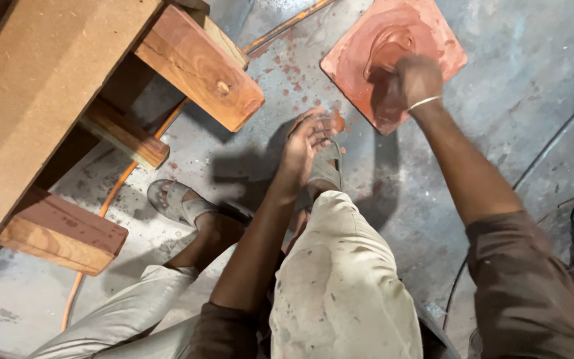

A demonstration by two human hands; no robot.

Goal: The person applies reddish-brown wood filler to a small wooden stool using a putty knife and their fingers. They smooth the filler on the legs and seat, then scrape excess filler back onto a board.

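A square reddish-brown tile smeared with wet red paste lies on the grey floor at the top right. My right hand, blurred and with a thin bangle at the wrist, presses down on the paste near the tile's middle; whether it holds anything I cannot tell. My left hand hangs lower and to the left, above my sandalled foot, fingers apart and stained red, holding nothing.
A wooden bench with thick reddish legs fills the upper left. An orange cable runs across the floor under it. My other sandalled foot rests beside the bench. Red splashes dot the floor near the tile.
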